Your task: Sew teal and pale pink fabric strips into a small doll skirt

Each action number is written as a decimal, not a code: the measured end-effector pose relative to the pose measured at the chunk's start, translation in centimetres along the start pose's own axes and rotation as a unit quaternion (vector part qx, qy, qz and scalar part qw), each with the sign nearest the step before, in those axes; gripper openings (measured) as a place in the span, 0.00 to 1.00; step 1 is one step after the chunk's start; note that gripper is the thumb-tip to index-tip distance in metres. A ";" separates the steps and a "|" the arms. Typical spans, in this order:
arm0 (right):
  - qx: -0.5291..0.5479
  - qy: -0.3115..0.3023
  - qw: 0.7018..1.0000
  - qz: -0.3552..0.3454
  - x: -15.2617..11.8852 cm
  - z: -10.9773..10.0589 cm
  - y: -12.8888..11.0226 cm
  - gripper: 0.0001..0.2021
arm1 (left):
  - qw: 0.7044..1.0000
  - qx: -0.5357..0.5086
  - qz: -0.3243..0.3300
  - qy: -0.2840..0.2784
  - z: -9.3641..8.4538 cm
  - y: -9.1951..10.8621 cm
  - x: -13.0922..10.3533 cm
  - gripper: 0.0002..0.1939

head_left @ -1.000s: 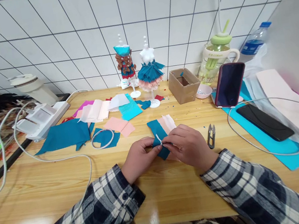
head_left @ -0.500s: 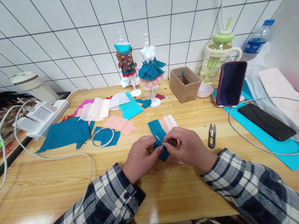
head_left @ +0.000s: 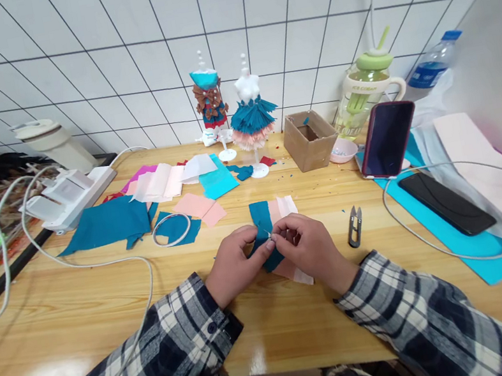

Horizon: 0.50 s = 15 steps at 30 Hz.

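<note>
From the head view, your right hand (head_left: 312, 245) pinched a small white piece (head_left: 269, 235) between thumb and fingers, above layered teal, peach and pale fabric (head_left: 260, 213) on the table (head_left: 276, 332). Your left hand (head_left: 235, 262) had its thumb tip there too; whether it gripped anything, I couldn't tell. Dark snips (head_left: 359, 226) lay to your right.
</note>
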State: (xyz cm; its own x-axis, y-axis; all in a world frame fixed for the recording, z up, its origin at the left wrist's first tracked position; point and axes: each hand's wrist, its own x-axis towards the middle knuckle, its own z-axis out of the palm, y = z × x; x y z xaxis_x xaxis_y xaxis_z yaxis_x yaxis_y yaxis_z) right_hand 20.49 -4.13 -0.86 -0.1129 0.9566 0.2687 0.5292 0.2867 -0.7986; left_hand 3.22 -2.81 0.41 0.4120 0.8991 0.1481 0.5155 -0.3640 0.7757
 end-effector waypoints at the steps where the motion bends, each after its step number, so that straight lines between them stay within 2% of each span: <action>1: -0.002 0.000 1.000 0.001 0.0 0.0 -0.1 0.02 | 1.000 -0.004 -0.002 0.000 0.0 0.0 0.0 0.14; 8: 0.022 0.001 1.000 0.001 -0.2 0.0 -0.5 0.03 | 1.000 -0.030 -0.007 0.002 -0.3 0.2 0.1 0.13; 15: -0.002 -0.002 0.999 -0.048 -0.2 -0.3 0.0 0.04 | 0.999 -0.022 -0.033 0.011 -0.2 0.1 0.4 0.09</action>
State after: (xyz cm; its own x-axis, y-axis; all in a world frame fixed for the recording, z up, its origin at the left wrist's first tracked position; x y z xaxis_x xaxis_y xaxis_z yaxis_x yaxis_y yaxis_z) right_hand 20.72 -4.29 -0.76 -0.1657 0.9252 0.3414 0.5200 0.3761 -0.7669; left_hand 3.25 -2.45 0.69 0.3621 0.9257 0.1093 0.5066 -0.2939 0.8106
